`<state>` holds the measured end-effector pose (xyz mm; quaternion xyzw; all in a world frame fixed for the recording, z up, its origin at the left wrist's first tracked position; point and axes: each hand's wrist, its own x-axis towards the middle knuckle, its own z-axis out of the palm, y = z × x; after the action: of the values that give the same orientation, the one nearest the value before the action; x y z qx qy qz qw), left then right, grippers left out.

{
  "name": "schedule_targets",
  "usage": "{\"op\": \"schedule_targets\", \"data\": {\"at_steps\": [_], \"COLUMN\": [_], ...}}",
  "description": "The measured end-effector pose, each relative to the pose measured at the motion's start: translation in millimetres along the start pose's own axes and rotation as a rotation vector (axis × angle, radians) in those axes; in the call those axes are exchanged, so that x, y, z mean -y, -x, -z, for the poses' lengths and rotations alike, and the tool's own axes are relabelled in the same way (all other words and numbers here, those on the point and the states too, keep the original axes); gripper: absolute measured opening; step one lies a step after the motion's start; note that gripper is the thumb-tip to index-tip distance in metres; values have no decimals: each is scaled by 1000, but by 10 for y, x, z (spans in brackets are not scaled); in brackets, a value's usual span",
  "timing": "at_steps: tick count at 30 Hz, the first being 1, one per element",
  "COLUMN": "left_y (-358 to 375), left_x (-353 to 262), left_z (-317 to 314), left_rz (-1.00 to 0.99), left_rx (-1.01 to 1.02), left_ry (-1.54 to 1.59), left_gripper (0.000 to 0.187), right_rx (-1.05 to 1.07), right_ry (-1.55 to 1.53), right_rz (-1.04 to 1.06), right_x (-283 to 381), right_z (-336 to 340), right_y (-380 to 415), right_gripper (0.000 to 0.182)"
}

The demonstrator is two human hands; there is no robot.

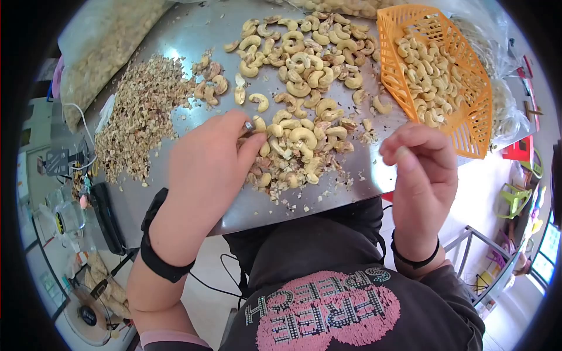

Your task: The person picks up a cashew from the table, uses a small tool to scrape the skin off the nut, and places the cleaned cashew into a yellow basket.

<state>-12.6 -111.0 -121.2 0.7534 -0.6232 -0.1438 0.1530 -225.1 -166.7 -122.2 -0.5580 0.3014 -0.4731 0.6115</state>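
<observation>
Cashews (301, 137) lie in a loose pile with skin bits near the front edge of the metal table (252, 213). At the pile's left side, my left hand (213, 158) has its thumb and index finger pinched together, with a small metal tip showing between them; the rest of that object is hidden. My right hand (421, 169) is raised to the right of the pile, fingers curled and thumb near the fingertips; whatever it may hold is too small to make out. More cashews (310, 52) spread farther back.
An orange plastic basket (383, 58) with cashews stands at the right. A heap of skin fragments (143, 111) covers the left side. Large plastic bags (105, 52) sit at the back left and along the back. A black object (105, 216) is at the left edge.
</observation>
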Motion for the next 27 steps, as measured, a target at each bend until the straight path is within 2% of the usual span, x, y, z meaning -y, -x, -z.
{"op": "schedule_targets", "data": {"at_steps": [3,8,10,13,17,19,23,27], "left_y": [-49,-21,0,51,96,96,131,161], "left_x": [8,24,-19,-20,5,9,29,64], "left_z": [-60,-27,48,112,107,104,85,40], "left_rz": [-10,-1,81,54,45,102,149,90], "left_rx": [3,8,86,195,207,251,236,120], "left_ry": [-54,-2,146,143,141,176,246,213], "left_gripper": [17,21,24,26,27,28,28,25], "right_rx": [73,76,85,106,117,128,144,135], "right_ry": [13,11,23,14,23,38,36,28], "right_rz": [-33,-82,-92,-103,-134,-141,-139,-153], "right_x": [-6,-20,-27,-30,-35,-42,-57,-55], "right_z": [-39,-32,-31,-60,-96,-105,-120,-136], "right_y": [42,72,76,76,85,92,96,103], "right_gripper": [18,17,17,16,15,15,13,13]}}
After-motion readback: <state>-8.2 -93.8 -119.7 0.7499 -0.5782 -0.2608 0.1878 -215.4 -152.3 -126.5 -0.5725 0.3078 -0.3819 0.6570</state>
